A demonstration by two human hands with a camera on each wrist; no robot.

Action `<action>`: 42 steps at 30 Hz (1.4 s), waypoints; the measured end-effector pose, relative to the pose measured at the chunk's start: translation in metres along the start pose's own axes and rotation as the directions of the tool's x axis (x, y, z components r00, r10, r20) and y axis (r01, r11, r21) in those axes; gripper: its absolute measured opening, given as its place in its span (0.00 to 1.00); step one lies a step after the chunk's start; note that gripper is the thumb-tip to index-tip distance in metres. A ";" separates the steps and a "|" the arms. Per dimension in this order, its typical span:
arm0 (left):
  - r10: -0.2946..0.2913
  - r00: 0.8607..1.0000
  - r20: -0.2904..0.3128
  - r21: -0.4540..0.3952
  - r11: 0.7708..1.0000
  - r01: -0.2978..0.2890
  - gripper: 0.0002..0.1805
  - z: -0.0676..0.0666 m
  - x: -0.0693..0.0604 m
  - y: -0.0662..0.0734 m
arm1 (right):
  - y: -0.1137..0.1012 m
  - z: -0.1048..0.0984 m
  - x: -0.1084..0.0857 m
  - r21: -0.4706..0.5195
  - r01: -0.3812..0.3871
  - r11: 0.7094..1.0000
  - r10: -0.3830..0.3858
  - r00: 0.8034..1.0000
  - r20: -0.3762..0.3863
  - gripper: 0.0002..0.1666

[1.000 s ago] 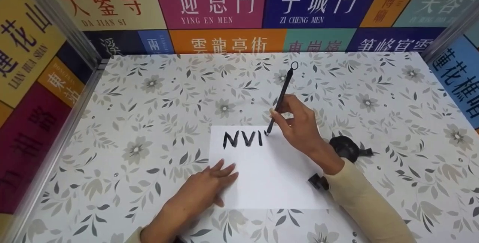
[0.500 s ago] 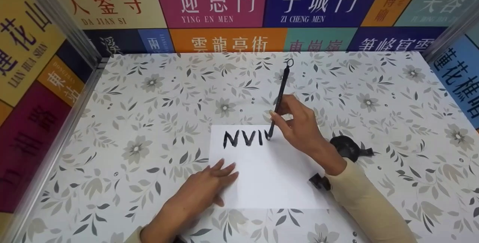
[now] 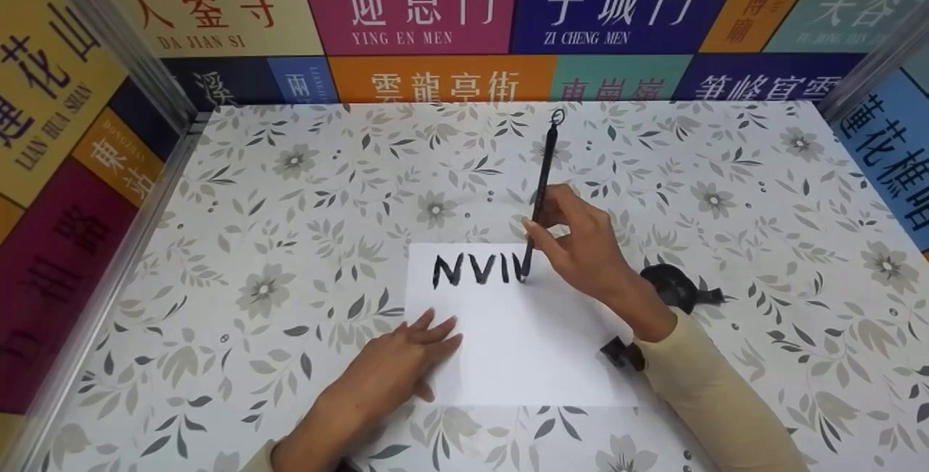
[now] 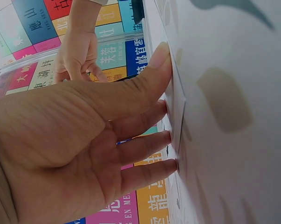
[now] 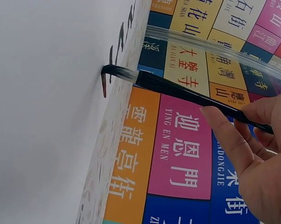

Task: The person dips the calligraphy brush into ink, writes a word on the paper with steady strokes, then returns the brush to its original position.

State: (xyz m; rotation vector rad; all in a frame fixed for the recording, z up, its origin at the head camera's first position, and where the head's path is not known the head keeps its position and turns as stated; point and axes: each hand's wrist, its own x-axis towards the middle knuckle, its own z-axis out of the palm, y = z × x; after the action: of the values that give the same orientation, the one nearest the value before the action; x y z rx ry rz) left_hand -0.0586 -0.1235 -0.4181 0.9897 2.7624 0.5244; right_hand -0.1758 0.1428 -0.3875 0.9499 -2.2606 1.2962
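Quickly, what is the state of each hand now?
Left hand: open, touching the white paper.
Right hand: closed, holding the black calligraphy brush.

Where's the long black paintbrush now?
In the head view, the long black paintbrush is right of centre, held in the right hand, bristles on the rectangular white paper.

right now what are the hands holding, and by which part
The right hand holds the calligraphy brush by its handle; the left hand holds nothing.

Head view high, forward-down; wrist views low, close, sideways; paper [image 3: 522, 341] common to all
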 end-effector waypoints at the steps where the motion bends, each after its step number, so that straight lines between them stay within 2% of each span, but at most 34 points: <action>1: -0.001 1.000 0.001 0.000 1.000 0.001 0.42 0.000 0.000 0.000 | -0.001 -0.001 0.000 0.000 -0.006 1.000 0.006 1.000 0.000 0.12; 4: 0.001 1.000 -0.004 0.004 1.000 -0.001 0.42 0.000 0.000 0.000 | -0.004 -0.005 0.001 -0.007 -0.025 1.000 0.025 1.000 -0.016 0.13; 8: -0.008 1.000 0.003 0.006 1.000 0.008 0.41 0.000 0.000 0.001 | -0.006 -0.010 0.004 -0.030 -0.026 0.999 0.023 0.997 -0.073 0.14; 13: -0.008 1.000 0.007 0.006 1.000 0.008 0.41 0.001 0.000 0.000 | 0.003 -0.009 0.004 -0.037 -0.008 0.999 0.002 0.990 -0.143 0.16; 19: -0.004 1.000 0.007 0.024 1.000 0.004 0.42 0.003 0.000 -0.001 | 0.013 -0.003 0.002 -0.029 -0.028 0.999 0.022 0.984 -0.179 0.16; 30: -0.013 1.000 0.009 0.026 1.000 0.013 0.41 0.002 0.000 0.000 | 0.020 0.003 0.001 -0.069 -0.011 0.998 -0.002 0.983 -0.181 0.16; 42: -0.004 1.000 0.008 0.020 1.000 0.004 0.42 0.002 0.000 0.000 | 0.018 -0.001 0.001 -0.126 0.020 0.992 -0.036 0.991 -0.131 0.14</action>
State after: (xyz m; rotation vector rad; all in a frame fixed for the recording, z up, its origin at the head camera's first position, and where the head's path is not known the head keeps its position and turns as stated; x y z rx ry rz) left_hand -0.0584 -0.1233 -0.4199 0.9875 2.7668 0.4921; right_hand -0.1892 0.1499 -0.3978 0.8236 -2.1896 1.1565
